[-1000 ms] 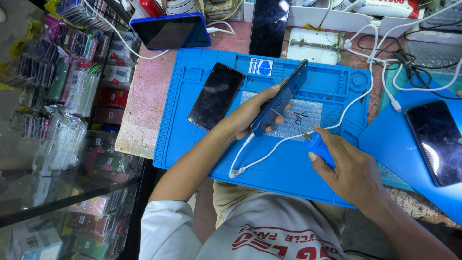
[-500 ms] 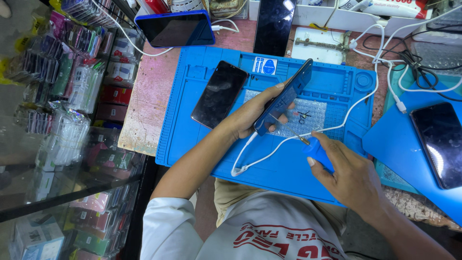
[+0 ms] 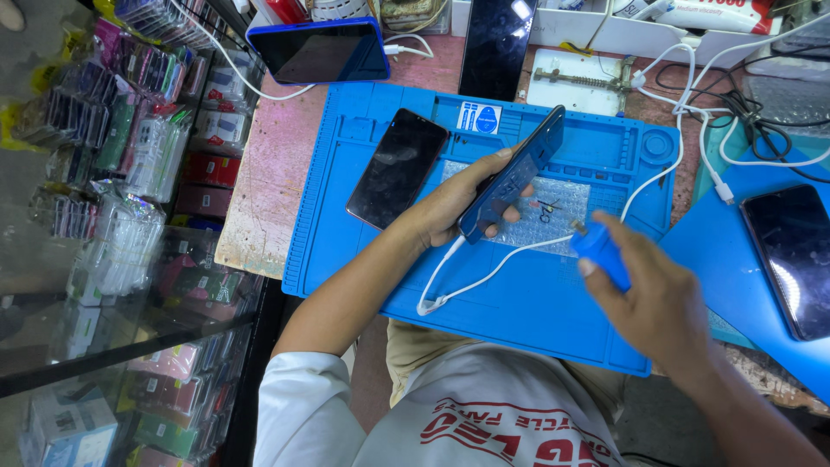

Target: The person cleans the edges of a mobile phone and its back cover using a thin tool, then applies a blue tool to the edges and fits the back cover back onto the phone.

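While the blue work mat (image 3: pixel 519 320) covers most of the bench, bearing a small white-and-blue rectangular label (image 3: pixel 480 118) near its far edge and a black phone (image 3: pixel 397 168) lying flat on its left part, racks of small coloured packages (image 3: pixel 130 156) in clear wrap fill the glass case to the left, red boxes among them. Held tilted above the mat's middle, a dark blue phone (image 3: pixel 512 175) sits in the closed grip of the left hand (image 3: pixel 450 203), a white cable (image 3: pixel 484 277) trailing from its lower end. Nearer the body, the right hand (image 3: pixel 653 298) is curled around a small blue tool handle (image 3: pixel 599 251).
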